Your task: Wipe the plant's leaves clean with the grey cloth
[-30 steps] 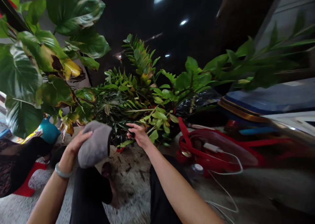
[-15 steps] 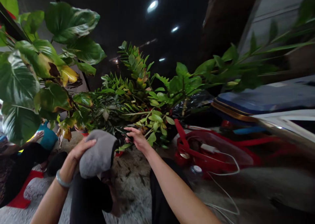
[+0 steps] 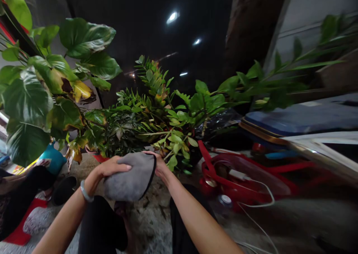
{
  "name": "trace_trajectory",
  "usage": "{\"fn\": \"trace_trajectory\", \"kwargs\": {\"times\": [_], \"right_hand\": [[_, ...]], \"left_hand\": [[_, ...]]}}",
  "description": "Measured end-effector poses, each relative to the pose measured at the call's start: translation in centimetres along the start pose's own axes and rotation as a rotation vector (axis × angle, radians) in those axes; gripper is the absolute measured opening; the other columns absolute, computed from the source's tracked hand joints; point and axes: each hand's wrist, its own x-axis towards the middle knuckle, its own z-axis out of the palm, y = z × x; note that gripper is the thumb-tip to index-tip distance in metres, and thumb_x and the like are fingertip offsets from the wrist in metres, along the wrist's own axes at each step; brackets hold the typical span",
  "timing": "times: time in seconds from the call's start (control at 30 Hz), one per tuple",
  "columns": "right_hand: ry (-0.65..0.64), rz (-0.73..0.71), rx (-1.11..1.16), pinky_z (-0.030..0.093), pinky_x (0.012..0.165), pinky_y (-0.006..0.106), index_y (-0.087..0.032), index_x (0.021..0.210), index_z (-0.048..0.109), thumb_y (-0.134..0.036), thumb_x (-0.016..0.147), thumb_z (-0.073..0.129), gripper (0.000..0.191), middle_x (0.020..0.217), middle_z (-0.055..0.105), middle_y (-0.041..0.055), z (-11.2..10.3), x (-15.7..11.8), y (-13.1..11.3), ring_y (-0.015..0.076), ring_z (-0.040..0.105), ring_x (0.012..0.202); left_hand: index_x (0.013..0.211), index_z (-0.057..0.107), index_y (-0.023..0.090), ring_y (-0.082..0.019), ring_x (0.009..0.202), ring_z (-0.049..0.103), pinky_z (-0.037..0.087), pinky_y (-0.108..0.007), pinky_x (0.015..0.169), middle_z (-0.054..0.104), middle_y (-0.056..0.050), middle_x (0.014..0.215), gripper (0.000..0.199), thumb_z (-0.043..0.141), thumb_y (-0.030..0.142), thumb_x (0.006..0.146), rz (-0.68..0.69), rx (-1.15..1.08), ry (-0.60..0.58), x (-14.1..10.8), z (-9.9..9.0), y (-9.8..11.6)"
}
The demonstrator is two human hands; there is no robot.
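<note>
A grey cloth (image 3: 125,179) with a dark edge is draped over my left hand (image 3: 113,166), whose thumb lies on top of it; the cloth hides the other fingers. My right hand (image 3: 160,166) touches the cloth's right edge. Its fingers reach behind the cloth, so whatever they hold is hidden. Both hands are low in front of the leafy potted plants (image 3: 156,123). Yellow-green stems with small leaves (image 3: 176,142) hang just above my right hand.
On the left stand large-leaved plants (image 3: 28,97), some leaves browned, and a seated person's dark-clothed leg (image 3: 28,187). To the right are a red basket (image 3: 240,187) with a white charger and cable (image 3: 237,175), a bottle (image 3: 225,201) and a blue padded item (image 3: 302,116).
The grey cloth in my left hand has moved right, up to my right hand. My right hand, earlier with its fingers on a dark green leaf, is now partly covered by the cloth.
</note>
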Motion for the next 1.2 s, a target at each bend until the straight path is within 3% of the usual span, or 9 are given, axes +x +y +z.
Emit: {"fn": "trace_trajectory", "kwargs": {"times": [0.17, 0.27, 0.43, 0.53, 0.77, 0.87, 0.97, 1.03, 1.2], "right_hand": [[-0.068, 0.057, -0.001, 0.048, 0.043, 0.023, -0.019, 0.101, 0.071, -0.020, 0.063, 0.068, 0.038, 0.077, 0.078, 0.0045, -0.2, -0.6, -0.8, 0.0146, 0.064, 0.049], [-0.067, 0.033, 0.059, 0.050, 0.045, 0.024, -0.018, 0.105, 0.070, -0.021, 0.065, 0.069, 0.040, 0.078, 0.079, 0.0061, 0.2, -0.5, -0.9, 0.0143, 0.064, 0.049], [-0.027, 0.005, 0.045, 0.045, 0.042, 0.023, -0.018, 0.095, 0.073, -0.019, 0.060, 0.070, 0.035, 0.061, 0.070, -0.0003, 0.3, -0.1, -0.4, 0.0142, 0.060, 0.047], [-0.075, -0.015, 0.046, 0.046, 0.043, 0.023, -0.018, 0.095, 0.074, -0.021, 0.060, 0.071, 0.035, 0.069, 0.075, 0.0019, -0.1, -0.1, -0.3, 0.0138, 0.061, 0.050], [-0.115, 0.021, 0.038, 0.050, 0.047, 0.025, -0.018, 0.098, 0.073, -0.020, 0.062, 0.069, 0.036, 0.079, 0.079, 0.0078, 0.3, -0.4, -0.5, 0.0142, 0.064, 0.051], [-0.104, 0.012, 0.031, 0.050, 0.047, 0.025, -0.019, 0.091, 0.073, -0.019, 0.060, 0.068, 0.032, 0.070, 0.076, 0.0035, 0.5, -0.2, -0.2, 0.0139, 0.062, 0.049], [-0.093, -0.006, -0.010, 0.046, 0.045, 0.023, -0.019, 0.082, 0.073, -0.018, 0.058, 0.066, 0.025, 0.058, 0.069, -0.0020, 0.3, 0.0, 0.0, 0.0129, 0.058, 0.045], [-0.109, -0.007, -0.025, 0.046, 0.045, 0.023, -0.018, 0.084, 0.074, -0.019, 0.057, 0.066, 0.028, 0.058, 0.069, -0.0015, -0.1, 0.0, -0.1, 0.0132, 0.058, 0.046], [-0.116, 0.026, -0.015, 0.047, 0.045, 0.025, -0.019, 0.089, 0.075, -0.020, 0.057, 0.064, 0.034, 0.072, 0.077, 0.0048, 0.1, -0.3, -0.6, 0.0132, 0.060, 0.047]], "left_hand": [[0.110, 0.078, 0.017, -0.026, 0.095, 0.072, 0.055, -0.032, 0.085, 0.080, -0.007, 0.101, 0.049, 0.085, 0.044, 0.069, 0.323, -0.274, 0.321, 2.4, -3.0, 5.0], [0.109, 0.076, 0.013, -0.026, 0.091, 0.072, 0.056, -0.034, 0.084, 0.080, -0.010, 0.098, 0.054, 0.085, 0.046, 0.068, 0.281, -0.341, 0.382, 4.6, -2.2, 3.9], [0.092, 0.080, 0.013, -0.025, 0.077, 0.070, 0.055, -0.035, 0.075, 0.079, -0.007, 0.083, 0.045, 0.086, 0.048, 0.066, -0.065, -0.022, 0.065, 1.9, -0.3, -3.1], [0.094, 0.082, 0.017, -0.025, 0.080, 0.070, 0.056, -0.033, 0.076, 0.080, -0.007, 0.090, 0.043, 0.084, 0.051, 0.068, -0.057, 0.015, -0.067, -1.1, -1.7, -2.7], [0.106, 0.079, 0.013, -0.026, 0.084, 0.072, 0.057, -0.032, 0.073, 0.080, -0.011, 0.097, 0.054, 0.083, 0.051, 0.068, 0.256, -0.256, 0.453, 2.5, -3.9, 3.8], [0.093, 0.081, 0.014, -0.027, 0.076, 0.070, 0.055, -0.033, 0.067, 0.079, -0.010, 0.085, 0.045, 0.084, 0.049, 0.065, 0.130, -0.086, 0.332, 3.3, -2.2, 1.3], [0.080, 0.082, 0.019, -0.026, 0.073, 0.069, 0.054, -0.032, 0.066, 0.078, -0.007, 0.078, 0.033, 0.084, 0.048, 0.066, -0.004, 0.147, 0.030, 1.1, -1.5, -1.5], [0.083, 0.082, 0.019, -0.026, 0.076, 0.069, 0.054, -0.032, 0.069, 0.079, -0.006, 0.082, 0.034, 0.083, 0.049, 0.067, -0.009, 0.143, -0.022, -0.6, -2.2, -1.4], [0.103, 0.079, 0.018, -0.029, 0.093, 0.071, 0.056, -0.034, 0.079, 0.080, -0.010, 0.095, 0.049, 0.082, 0.053, 0.069, 0.236, -0.185, 0.417, 0.3, -4.9, 2.8]]}}
